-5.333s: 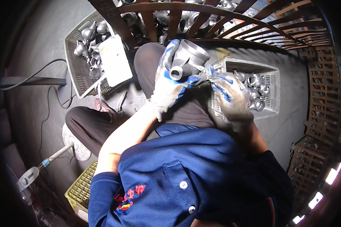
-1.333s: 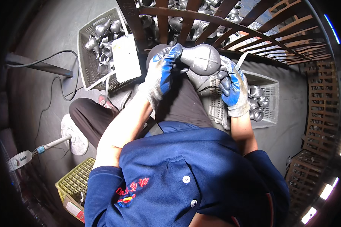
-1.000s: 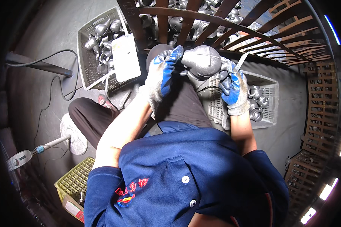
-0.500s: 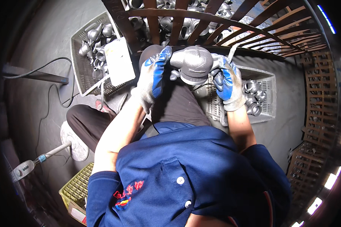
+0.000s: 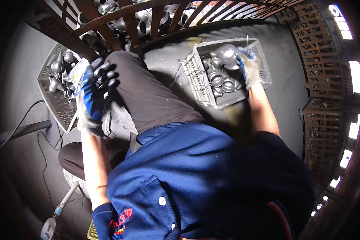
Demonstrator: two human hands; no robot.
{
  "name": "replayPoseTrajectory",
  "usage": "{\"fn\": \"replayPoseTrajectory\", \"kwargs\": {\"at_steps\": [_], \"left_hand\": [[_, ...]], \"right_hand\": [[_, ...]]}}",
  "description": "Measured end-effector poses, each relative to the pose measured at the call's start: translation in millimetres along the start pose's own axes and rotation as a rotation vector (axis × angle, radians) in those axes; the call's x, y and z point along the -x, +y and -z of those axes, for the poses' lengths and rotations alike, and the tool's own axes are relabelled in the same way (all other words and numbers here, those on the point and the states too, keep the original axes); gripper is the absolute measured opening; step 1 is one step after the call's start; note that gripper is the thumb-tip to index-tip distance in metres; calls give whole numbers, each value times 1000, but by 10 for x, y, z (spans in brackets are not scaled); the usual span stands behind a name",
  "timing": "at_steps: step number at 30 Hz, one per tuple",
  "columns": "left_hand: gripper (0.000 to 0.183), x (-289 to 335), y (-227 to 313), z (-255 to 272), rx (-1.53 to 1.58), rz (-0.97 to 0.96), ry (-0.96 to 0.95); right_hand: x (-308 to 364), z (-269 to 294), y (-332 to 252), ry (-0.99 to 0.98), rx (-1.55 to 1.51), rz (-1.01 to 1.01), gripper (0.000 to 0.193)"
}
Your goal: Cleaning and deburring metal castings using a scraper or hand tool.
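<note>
Over the grey crate (image 5: 228, 105) on the right, my right hand (image 5: 250, 66), in a white and blue work glove, is closed on a rounded silver-grey metal casting (image 5: 227, 55). Several similar castings (image 5: 218, 79) lie beneath it in that crate. My left hand (image 5: 94, 94), gloved the same way with darkened fingertips, is raised beside my knee with its fingers apart. I see nothing held in it. Next to it stands the left crate (image 5: 48, 92), which holds more metal castings (image 5: 58, 66), and the hand hides part of it.
A brown slatted metal bin (image 5: 156, 24) full of castings stands at the far side. Rusty slatted racks (image 5: 322, 52) line the right. A cable (image 5: 42, 154) and a metal bar (image 5: 26, 132) lie at left. My knee (image 5: 124, 60) sits between the crates.
Both hands were at the casting in front of me. My right hand has carried it right, over the crate; my left hand has let go and moved left. The view has shifted right.
</note>
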State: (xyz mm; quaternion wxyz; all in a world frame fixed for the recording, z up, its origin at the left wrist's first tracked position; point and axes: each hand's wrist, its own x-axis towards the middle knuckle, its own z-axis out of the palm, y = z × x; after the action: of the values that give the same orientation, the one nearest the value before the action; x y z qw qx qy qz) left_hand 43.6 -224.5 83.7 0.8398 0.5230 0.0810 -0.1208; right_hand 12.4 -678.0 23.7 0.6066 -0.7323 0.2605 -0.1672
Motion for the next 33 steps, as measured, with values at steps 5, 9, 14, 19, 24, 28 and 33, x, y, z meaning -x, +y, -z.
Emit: {"fn": "replayPoseTrajectory", "kwargs": {"at_steps": [5, 9, 14, 19, 24, 28, 33], "left_hand": [[41, 47, 26, 596, -101, -48, 239], [42, 118, 38, 974, -81, -88, 262], [41, 156, 41, 1200, 38, -140, 263], [34, 109, 64, 1527, -259, -441, 304], [29, -120, 455, 2057, 169, -395, 575], [22, -434, 521, 2646, 224, -259, 714], [15, -1077, 23, 3129, 337, -85, 821]], "right_hand": [[-70, 603, 656, 212, 334, -205, 27], [188, 6, 263, 12, -44, -187, 33], [650, -1260, -880, -775, -450, -201, 33], [1060, -2371, -1400, -1283, -298, -298, 36], [1373, -3311, -1639, -1433, -100, -109, 33], [1519, -4024, -1635, -1456, -111, -162, 32], [1508, -4455, -1483, -1463, -105, -234, 36]]}}
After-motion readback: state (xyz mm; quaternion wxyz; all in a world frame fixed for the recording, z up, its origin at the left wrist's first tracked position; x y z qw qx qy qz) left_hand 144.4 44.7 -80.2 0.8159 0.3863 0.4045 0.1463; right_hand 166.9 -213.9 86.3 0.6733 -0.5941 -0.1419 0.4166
